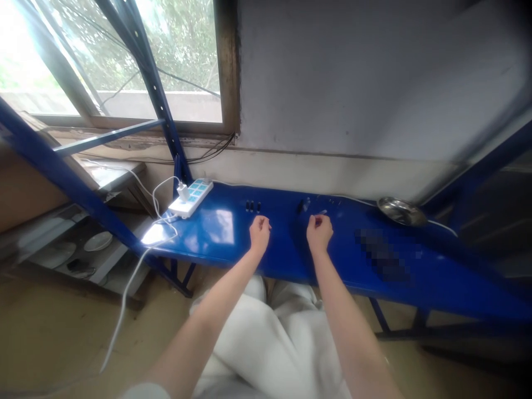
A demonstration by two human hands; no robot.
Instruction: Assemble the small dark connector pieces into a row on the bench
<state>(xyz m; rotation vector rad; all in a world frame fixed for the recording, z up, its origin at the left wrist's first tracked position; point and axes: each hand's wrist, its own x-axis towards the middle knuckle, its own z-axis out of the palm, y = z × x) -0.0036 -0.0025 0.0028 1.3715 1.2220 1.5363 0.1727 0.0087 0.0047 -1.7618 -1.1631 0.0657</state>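
My left hand (260, 234) hovers over the blue shelf board (285, 255) with its fingers curled in; what they hold, if anything, is too small to see. Just beyond it stand three small black pieces (252, 206) in a row. To the right, my right hand (320, 231) is closed in a pinch, its contents hidden. A tiny pale, clear piece (323, 211) shows right at its fingertips; whether it is held or lies on the board I cannot tell. Behind that hand lie a small black piece (300, 206) and a clear piece (307, 204).
A white power strip (191, 198) with a plugged-in charger (182, 192) lies at left, its cable hanging over the edge. At right are a shiny metal dish (401, 211) and a blurred dark object (383, 255). Several tiny bits (336, 201) lie near the wall. Blue uprights (160, 105) flank the board.
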